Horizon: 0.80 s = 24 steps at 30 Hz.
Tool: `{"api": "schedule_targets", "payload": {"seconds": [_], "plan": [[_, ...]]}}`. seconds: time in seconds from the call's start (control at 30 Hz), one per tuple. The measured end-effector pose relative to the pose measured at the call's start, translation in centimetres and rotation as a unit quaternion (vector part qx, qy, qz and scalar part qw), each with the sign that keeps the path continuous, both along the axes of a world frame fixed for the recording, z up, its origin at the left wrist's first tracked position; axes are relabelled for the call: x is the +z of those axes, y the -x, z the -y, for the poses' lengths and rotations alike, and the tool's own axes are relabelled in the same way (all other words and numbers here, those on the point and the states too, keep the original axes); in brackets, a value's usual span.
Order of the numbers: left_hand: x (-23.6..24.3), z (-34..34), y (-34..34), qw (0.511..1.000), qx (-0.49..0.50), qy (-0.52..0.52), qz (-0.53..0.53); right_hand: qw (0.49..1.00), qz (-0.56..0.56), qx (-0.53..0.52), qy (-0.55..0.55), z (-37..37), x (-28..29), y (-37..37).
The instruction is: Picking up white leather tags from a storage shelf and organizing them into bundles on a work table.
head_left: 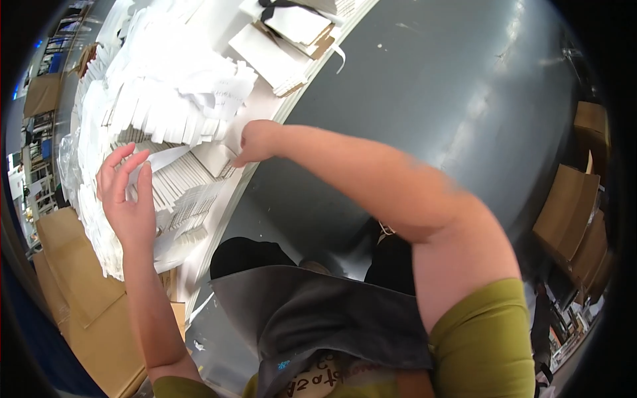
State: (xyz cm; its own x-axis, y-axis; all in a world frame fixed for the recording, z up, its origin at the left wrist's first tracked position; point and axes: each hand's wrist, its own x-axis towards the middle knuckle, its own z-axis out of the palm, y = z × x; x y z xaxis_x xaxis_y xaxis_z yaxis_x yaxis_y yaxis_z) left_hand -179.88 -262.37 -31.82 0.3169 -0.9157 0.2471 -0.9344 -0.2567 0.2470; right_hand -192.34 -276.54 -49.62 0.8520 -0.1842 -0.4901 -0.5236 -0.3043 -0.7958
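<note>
My left hand point(126, 189) is raised over the left part of the white stacks, its fingers apart and nothing held in them. My right hand point(260, 140) is at the table's right edge with its fingers drawn together. What it grips, if anything, is hidden, though a pale sheet point(232, 136) lies right against its fingertips. Between my hands runs a row of thin white flat pieces point(176, 182) packed on edge. A large, brightly lit pile of white paper-like pieces point(179, 79) rises behind them. A white strip point(169, 158) pokes out beside my left fingers.
White flat boxes point(272, 56) with a black band point(282, 5) lie farther along the white table point(212, 242). Brown cardboard point(86, 278) stands at the lower left, and more cartons point(567, 212) at the far right. Grey floor point(424, 79) stretches to the right.
</note>
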Motion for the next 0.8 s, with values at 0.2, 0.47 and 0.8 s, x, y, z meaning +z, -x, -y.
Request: {"api": "schedule_targets", "payload": {"seconds": [0.2,0.47,0.8], "plan": [[-0.3,5.9,6.4,0.989,-0.098,0.011,-0.113,0.992,-0.104,0.017,-0.072,10.9,0.3,14.2],[-5.1,24.1,9.8,0.965,-0.148,-0.092,-0.194,0.793,0.163,-0.575,-0.123,22.1,-1.3,20.6],[-10.8,34.5,8.7,0.971,0.024,-0.07,-0.229,0.856,0.056,-0.5,-0.12,27.0,-1.3,12.6]]}}
